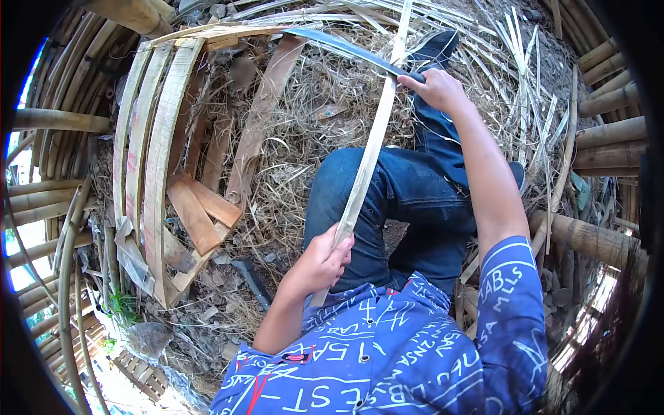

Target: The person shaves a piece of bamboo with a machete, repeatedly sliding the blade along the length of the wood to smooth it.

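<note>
A long, pale bamboo strip (pixel 371 149) runs upward from my lap, past my bent knee and on beyond the far side of my legs. My left hand (pixel 323 257) is closed around its near end. My right hand (pixel 434 88) grips the dark handle of a machete (pixel 346 47), whose long grey blade points left. Near the handle the blade crosses the bamboo strip, right at its edge. The blade's tip overlaps the corner of a wooden crate frame (pixel 162 131) in this view.
Short reddish boards (pixel 197 214) lie inside the crate frame. Shavings and split strips (pixel 515 76) litter the ground. A dark-handled tool (pixel 250 282) lies left of my lap. Bamboo pole walls (pixel 59 121) stand on both sides, and a thick bamboo pole (pixel 584 238) lies at the right.
</note>
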The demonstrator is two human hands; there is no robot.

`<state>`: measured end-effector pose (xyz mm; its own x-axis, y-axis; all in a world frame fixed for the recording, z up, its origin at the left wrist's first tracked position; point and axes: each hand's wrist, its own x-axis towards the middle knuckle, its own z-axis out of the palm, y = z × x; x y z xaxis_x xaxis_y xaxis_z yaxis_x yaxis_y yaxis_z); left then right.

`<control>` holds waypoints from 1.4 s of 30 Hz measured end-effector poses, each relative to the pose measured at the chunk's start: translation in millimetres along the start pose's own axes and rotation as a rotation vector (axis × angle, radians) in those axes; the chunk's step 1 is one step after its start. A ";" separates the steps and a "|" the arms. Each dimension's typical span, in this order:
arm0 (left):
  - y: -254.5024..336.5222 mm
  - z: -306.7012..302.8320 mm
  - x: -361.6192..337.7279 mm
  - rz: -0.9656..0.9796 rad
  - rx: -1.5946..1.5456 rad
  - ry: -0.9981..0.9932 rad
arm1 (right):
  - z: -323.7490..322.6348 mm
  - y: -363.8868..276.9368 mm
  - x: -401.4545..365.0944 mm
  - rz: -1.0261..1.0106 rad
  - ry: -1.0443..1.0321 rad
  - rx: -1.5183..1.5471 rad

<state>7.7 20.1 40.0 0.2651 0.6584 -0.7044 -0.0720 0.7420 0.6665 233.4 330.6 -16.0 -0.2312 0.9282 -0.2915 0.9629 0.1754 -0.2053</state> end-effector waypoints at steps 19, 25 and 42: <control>3.8 4.9 23.2 0.012 -0.036 -0.065 | 13.6 -48.4 -168.8 -0.212 -0.226 0.241; 1.8 9.8 24.2 0.040 0.003 -0.021 | 19.4 -55.4 -178.8 -0.293 -0.136 0.191; -26.8 1.6 -2.3 0.062 0.094 -0.078 | 3.8 28.7 -19.8 0.158 -0.101 0.096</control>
<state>10.5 -1.5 24.2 0.3372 0.6885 -0.6421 -0.0013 0.6824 0.7310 265.1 316.0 -19.7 -0.0962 0.9031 -0.4186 0.9716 -0.0062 -0.2366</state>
